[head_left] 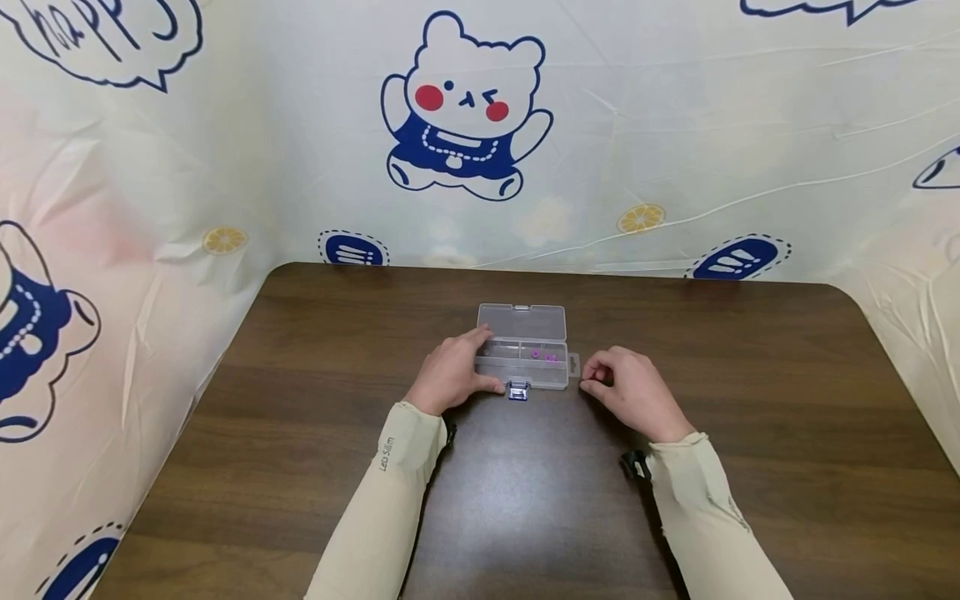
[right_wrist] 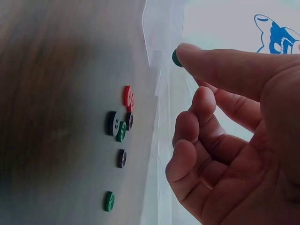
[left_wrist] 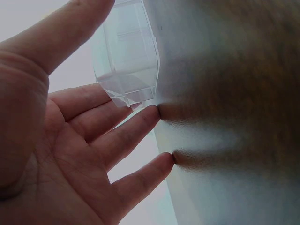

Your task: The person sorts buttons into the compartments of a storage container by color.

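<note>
A clear plastic compartment box (head_left: 543, 374) stands on the table with its lid (head_left: 522, 323) folded back. Small purple buttons (head_left: 536, 355) lie in a right-hand compartment. My left hand (head_left: 450, 371) holds the box at its left end, thumb at the front edge and fingers at the back; two fingertips rest on the table. Just right of the box, my right hand (head_left: 628, 387) pinches a small green button (right_wrist: 176, 58) between thumb and index finger. Loose on the table near it, in the right wrist view, are a red button (right_wrist: 127, 96), dark buttons (right_wrist: 113, 123) and green buttons (right_wrist: 109, 201).
The brown wooden table (head_left: 315, 333) reaches back to a printed curtain (head_left: 600, 150), which also hangs at both sides. A hanging tab (head_left: 574, 365) sticks out from the box's right end, and a latch (head_left: 517, 391) from its front.
</note>
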`<state>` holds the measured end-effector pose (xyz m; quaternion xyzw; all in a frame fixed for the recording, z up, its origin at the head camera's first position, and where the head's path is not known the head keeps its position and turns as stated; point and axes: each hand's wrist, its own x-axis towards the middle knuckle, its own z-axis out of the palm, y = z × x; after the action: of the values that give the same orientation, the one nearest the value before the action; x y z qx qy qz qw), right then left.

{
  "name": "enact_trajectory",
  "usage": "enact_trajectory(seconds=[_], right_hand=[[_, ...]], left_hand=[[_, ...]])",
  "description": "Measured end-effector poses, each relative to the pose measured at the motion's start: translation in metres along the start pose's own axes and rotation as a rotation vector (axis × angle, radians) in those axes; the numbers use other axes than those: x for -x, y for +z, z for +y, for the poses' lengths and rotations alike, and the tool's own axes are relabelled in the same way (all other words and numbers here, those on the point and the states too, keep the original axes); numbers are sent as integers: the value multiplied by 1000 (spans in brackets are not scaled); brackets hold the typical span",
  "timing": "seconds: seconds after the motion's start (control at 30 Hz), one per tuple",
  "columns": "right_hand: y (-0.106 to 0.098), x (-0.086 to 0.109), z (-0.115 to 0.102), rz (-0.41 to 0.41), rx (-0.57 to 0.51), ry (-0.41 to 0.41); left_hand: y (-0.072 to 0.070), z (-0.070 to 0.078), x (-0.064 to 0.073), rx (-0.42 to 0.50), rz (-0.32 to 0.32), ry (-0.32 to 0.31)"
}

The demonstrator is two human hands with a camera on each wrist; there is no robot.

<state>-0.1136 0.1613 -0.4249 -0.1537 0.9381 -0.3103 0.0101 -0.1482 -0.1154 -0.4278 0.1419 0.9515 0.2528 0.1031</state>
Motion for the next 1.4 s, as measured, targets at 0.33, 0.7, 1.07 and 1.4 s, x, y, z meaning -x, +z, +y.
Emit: enact_trajectory(seconds=[0.33, 0.7, 1.07, 1.4], right_hand=[[4, -3, -4, 8, -9, -20], [7, -4, -11, 7, -24, -16], [9, -8, -14, 7, -20, -28], [11, -13, -15, 21, -19, -45]], left_hand=[[1, -1, 1, -2, 1, -6], [2, -1, 2, -5, -5, -14], [1, -1, 2, -15, 3, -7], [0, -1, 1, -13, 8, 1]])
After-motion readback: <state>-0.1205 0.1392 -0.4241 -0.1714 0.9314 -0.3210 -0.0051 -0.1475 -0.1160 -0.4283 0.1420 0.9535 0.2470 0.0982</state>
